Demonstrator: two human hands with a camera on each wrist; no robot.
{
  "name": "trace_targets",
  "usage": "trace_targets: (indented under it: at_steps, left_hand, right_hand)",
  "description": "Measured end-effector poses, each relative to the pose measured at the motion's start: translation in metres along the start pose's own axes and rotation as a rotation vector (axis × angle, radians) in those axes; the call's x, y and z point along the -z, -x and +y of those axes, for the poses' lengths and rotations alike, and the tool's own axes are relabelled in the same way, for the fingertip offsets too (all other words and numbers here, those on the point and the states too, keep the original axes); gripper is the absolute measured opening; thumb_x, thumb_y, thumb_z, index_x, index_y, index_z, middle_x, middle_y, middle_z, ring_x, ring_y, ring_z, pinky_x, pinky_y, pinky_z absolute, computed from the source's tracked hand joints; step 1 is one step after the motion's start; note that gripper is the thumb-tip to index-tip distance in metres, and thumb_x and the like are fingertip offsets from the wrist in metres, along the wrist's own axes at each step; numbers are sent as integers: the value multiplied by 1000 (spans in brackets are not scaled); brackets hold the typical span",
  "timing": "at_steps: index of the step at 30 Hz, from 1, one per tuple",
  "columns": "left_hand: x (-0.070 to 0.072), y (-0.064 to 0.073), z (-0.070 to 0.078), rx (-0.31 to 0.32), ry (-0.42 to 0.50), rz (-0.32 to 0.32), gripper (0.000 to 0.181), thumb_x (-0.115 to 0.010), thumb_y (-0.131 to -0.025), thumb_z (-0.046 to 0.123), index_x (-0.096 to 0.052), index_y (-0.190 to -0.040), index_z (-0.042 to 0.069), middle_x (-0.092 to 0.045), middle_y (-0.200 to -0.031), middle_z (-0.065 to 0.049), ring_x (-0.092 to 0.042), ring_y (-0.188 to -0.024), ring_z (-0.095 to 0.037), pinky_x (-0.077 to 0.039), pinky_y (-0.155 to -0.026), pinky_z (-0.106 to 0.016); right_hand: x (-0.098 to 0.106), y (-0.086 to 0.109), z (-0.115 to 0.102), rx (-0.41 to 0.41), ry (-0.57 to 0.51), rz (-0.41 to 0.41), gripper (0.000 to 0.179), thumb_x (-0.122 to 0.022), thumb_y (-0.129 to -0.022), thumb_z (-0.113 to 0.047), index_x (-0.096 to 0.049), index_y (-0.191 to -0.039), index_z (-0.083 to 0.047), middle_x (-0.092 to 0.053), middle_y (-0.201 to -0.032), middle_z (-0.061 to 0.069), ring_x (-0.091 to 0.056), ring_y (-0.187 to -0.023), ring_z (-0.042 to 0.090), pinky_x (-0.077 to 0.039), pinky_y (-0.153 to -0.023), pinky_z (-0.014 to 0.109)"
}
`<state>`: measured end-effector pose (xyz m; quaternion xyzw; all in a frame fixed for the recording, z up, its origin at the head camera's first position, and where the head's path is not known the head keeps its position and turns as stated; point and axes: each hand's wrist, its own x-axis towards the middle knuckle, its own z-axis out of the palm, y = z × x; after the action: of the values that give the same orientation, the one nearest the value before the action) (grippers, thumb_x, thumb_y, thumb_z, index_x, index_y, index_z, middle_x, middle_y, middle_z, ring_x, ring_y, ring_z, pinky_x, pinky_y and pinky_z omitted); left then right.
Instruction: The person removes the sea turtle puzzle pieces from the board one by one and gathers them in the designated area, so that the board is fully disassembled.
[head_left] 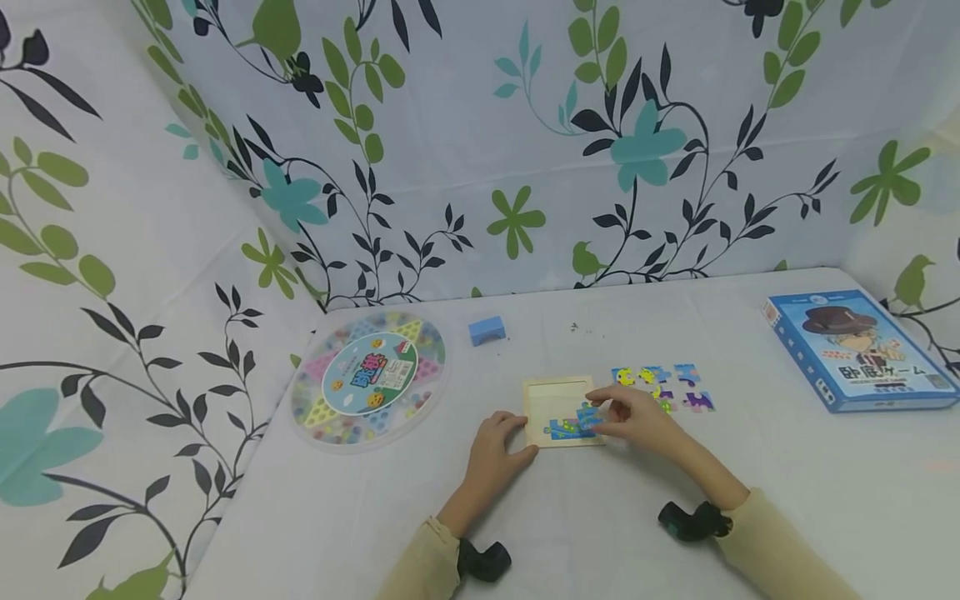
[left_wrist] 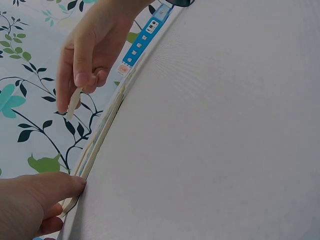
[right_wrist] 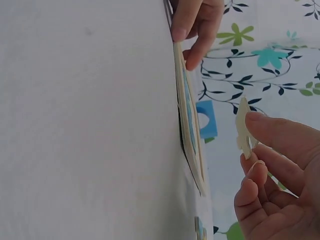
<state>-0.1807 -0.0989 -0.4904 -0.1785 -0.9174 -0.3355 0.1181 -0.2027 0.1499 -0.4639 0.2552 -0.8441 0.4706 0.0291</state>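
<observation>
A shallow wooden puzzle tray [head_left: 558,398] lies on the white table with joined blue and green pieces [head_left: 564,429] along its near side. My left hand [head_left: 497,458] holds the tray's left side, the thumb at the near left corner. Between thumb and fingertips my right hand [head_left: 641,421] pinches a blue jigsaw piece [head_left: 588,417] above the tray's right part. The right wrist view shows that piece [right_wrist: 243,125] tilted on edge, raised off the tray. Several loose jigsaw pieces [head_left: 697,402] lie right of the tray, some partly hidden behind the right hand.
A round game board [head_left: 371,375] with coloured beads lies to the left. Behind the tray sits a blue arch-shaped block [head_left: 487,331]. At the far right is a blue game box [head_left: 862,350]. Patterned cloth [head_left: 450,167] hangs behind the table.
</observation>
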Motion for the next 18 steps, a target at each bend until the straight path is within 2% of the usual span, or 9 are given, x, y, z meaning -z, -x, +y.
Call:
trace_targets:
  at_steps: [5,11,18]
  left_hand:
    - [-1,1,0,-3,-1,2,37,-74,-71,20,-64,-103,4,-55,-98,-4,-49,-87,-20,-41,-77,-33]
    - [-1,1,-1,-4,-5,5,37,-74,-71,20,-64,-103,4,-54,-98,-4,-49,-87,-20,-41,-77,-33]
    - [-2,1,-1,-5,-4,5,38,-74,-71,20,-63,-104,4,-54,-99,-4,-49,-88,-20,-41,-77,-33]
  right_hand:
    - [15,12,6,-20,32,32,41,-76,-69,-10,-62,-106,1,-62,-91,4,-43,-58,8,-38,-49,22]
    - [26,19,14,-79,56,15,40,-76,-69,-8,-62,-106,0,-61,-90,5,-43,-58,8,-37,-49,21]
    - [32,28,17,-76,105,14,39,-77,-67,-10,-62,-102,0,-59,-85,1,-39,-56,7,-35,-48,21]
